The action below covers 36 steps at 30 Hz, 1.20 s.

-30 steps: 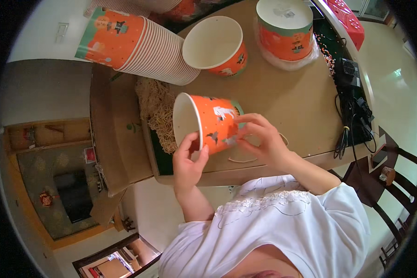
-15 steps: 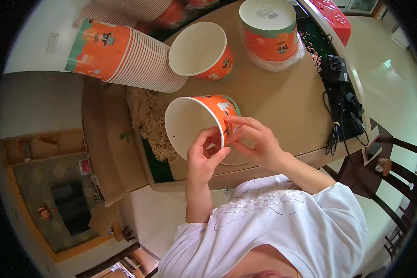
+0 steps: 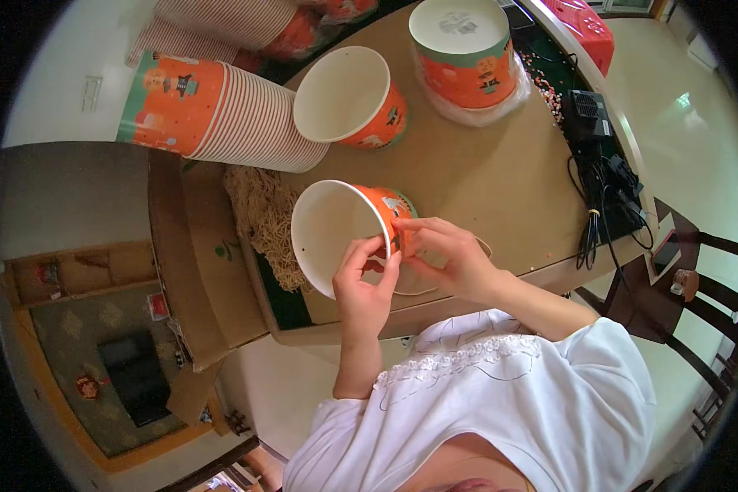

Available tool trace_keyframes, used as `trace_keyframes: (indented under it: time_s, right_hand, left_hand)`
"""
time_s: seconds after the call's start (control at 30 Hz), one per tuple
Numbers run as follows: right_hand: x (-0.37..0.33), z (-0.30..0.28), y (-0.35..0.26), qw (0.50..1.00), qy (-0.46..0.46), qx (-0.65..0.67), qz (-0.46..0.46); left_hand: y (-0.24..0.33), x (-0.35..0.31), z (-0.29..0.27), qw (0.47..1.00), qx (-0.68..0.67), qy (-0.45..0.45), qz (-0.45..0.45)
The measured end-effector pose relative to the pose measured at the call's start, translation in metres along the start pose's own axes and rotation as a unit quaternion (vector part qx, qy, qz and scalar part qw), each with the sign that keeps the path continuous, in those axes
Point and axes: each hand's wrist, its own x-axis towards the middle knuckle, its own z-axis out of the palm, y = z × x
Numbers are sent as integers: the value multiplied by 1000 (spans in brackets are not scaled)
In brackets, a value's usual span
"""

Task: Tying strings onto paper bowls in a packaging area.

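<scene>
An orange paper tub (image 3: 373, 201) with a white inside and a green base band lies tilted on its side at the table's near edge, mouth toward the left. My left hand (image 3: 364, 283) grips its rim, fingers inside and thumb outside. Against the outer wall by the rim, my right hand (image 3: 447, 258) pinches a thin pale cord (image 3: 414, 292), whose end is hidden by the fingertips. The cord loops below and beside that hand. A small dark spot, perhaps a hole, shows on the tub's inner wall. Left of the tub lies a bundle of beige cords (image 3: 262, 221).
Behind stand a single open tub (image 3: 340, 94), a long nested stack of tubs (image 3: 221, 111) on its side, and an upside-down tub (image 3: 461, 70) in clear plastic. A black adapter (image 3: 589, 115) and cables line the right edge. An open cardboard box (image 3: 209, 262) adjoins the left.
The tub and both hands keep nearly the same hold, with small finger shifts. The cord's loop now shows beyond the right hand. The whole view has shifted slightly.
</scene>
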Motion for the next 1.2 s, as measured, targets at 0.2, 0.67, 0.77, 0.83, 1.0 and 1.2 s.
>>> trace_keyframes:
  time_s: [0.2, 0.67, 0.77, 0.83, 1.0, 1.2]
  right_hand:
    - [0, 2, -1, 1000, -3, -7, -12]
    - [-9, 10, -2, 995, -5, -26, -96]
    - [-5, 13, -1, 996, 32, -13, -87]
    - [-4, 11, 0, 997, 27, -1, -68]
    - [-4, 8, -2, 999, 11, 27, -35]
    - [-4, 7, -1, 998, 11, 26, -47]
  left_hand:
    - [-7, 4, -11, 998, -52, -16, -33]
    - [-6, 8, -15, 991, -115, -45, -50]
    - [-7, 8, -15, 996, -81, -38, -16]
    - [-8, 7, -15, 996, -72, -49, -11]
    - [-8, 5, -14, 989, -130, -56, -45]
    - [-8, 5, -15, 983, -163, -65, -60]
